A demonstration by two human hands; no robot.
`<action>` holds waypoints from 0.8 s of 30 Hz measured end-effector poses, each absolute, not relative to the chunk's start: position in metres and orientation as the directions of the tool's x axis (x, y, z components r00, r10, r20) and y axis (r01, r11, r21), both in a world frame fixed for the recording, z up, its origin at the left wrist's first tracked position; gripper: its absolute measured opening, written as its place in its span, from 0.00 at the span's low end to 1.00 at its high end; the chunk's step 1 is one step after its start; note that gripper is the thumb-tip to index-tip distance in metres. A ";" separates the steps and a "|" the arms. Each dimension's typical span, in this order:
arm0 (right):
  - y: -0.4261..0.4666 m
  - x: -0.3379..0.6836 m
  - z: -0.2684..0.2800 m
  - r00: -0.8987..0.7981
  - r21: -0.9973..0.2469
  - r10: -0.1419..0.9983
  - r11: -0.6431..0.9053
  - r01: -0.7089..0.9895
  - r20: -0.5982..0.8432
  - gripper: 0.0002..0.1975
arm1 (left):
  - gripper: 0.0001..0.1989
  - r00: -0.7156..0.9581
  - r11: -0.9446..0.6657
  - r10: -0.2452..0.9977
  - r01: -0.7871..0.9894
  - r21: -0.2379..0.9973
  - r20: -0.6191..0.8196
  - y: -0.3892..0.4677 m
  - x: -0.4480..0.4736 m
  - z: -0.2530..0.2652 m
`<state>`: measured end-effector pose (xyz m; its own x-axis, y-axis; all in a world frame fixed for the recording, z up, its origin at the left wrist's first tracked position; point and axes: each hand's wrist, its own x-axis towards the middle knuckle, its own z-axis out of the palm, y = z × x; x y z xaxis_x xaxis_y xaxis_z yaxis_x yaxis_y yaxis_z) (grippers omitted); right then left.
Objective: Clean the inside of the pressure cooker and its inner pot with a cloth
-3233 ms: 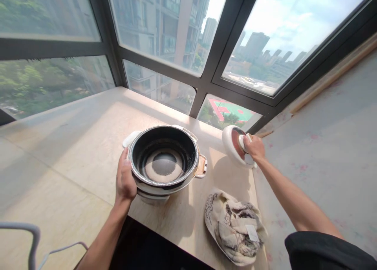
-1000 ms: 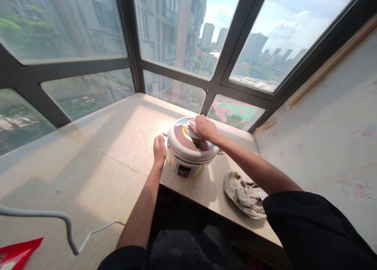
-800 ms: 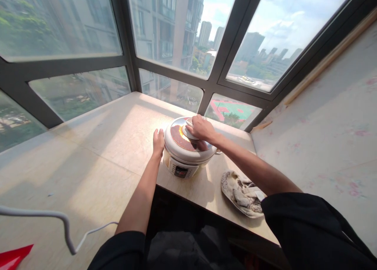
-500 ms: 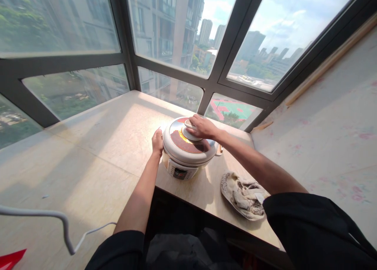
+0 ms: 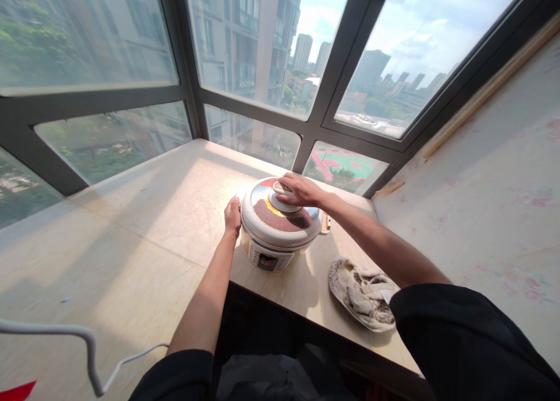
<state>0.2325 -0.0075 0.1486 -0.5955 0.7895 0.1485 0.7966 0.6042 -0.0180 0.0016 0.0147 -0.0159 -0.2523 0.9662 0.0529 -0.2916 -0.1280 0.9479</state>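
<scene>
A white electric cooker [image 5: 266, 255] with a control panel on its front stands on the pale stone counter [image 5: 144, 232] by the window. Its white lid [image 5: 280, 217], with a shiny reddish-brown top, sits closed on the pot. My right hand [image 5: 300, 191] grips the lid's knob from above. My left hand [image 5: 233, 215] presses against the cooker's left side, fingers curled around its edge.
A crumpled patterned cloth [image 5: 363, 293] lies on the counter to the right of the cooker. A white cable [image 5: 87, 354] loops over the counter at lower left, beside a red corner [image 5: 17, 390]. Dark window frames surround the back; a wall rises on the right.
The lid, held off to the right 3.2 s ago with the pot uncovered, now sits on the cooker. In the last second my hands stay on knob and side, shifting slightly.
</scene>
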 end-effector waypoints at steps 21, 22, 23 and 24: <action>-0.115 0.304 0.002 0.399 -0.998 0.915 0.068 0.003 0.063 0.34 | 0.21 -0.348 -0.023 0.928 -0.403 0.915 -0.130 -0.004 0.017 0.009; -0.117 0.289 -0.008 0.374 -0.989 0.927 0.089 -0.120 0.038 0.34 | 0.20 -0.364 -0.007 0.918 -0.411 0.912 -0.157 -0.004 0.018 0.010; -0.116 0.274 -0.015 0.391 -0.969 0.920 0.121 -0.215 0.028 0.33 | 0.20 -0.376 0.005 0.910 -0.413 0.911 -0.175 -0.004 0.019 0.010; -0.114 0.259 -0.019 0.457 -0.944 0.889 0.173 -0.282 0.026 0.33 | 0.20 -0.384 0.006 0.906 -0.408 0.913 -0.178 -0.004 0.019 0.010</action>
<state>0.2593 -0.1143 -0.0187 0.4565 0.8893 0.0264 -0.2815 0.1726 -0.9439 0.0188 -0.0036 0.0096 -0.3837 0.9062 -0.1778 -0.4083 0.0062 0.9128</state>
